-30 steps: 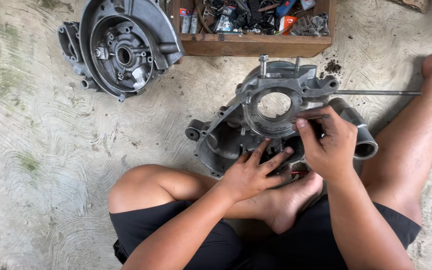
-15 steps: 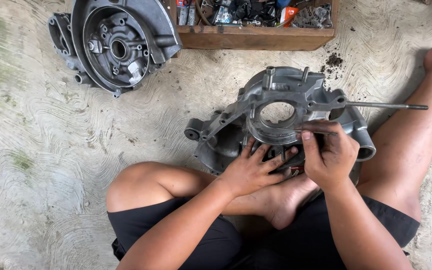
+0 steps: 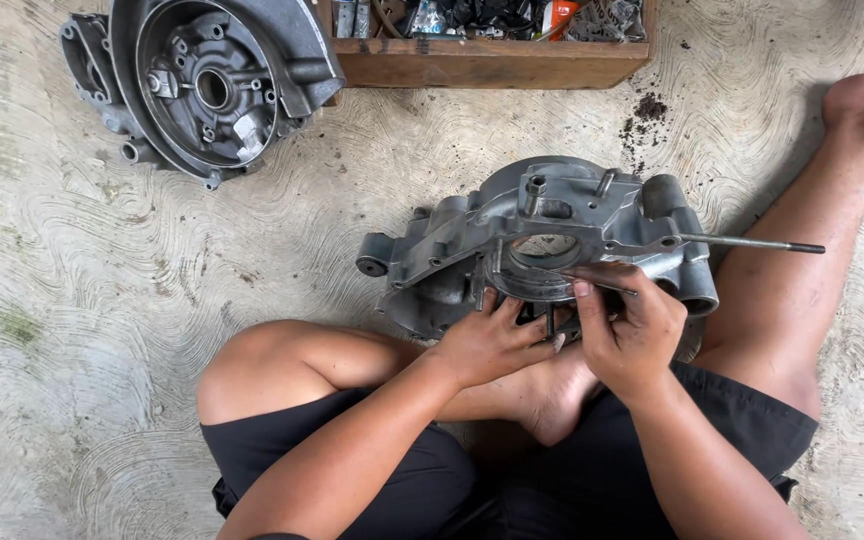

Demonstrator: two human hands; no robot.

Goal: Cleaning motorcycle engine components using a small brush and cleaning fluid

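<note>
Now the grey engine casing (image 3: 552,240) is lying tipped further away from the person than a moment ago, its round bore turned more edge-on, so the near rim is coming up under the hands. The left hand (image 3: 492,345) is spreading its fingers flat against the casing's near edge, bracing it. The right hand (image 3: 632,335) is pinching a thin metal tool (image 3: 602,283) against the bore's rim, wrist bent downward. A long rod (image 3: 752,243) is sticking out beyond the right hand.
</note>
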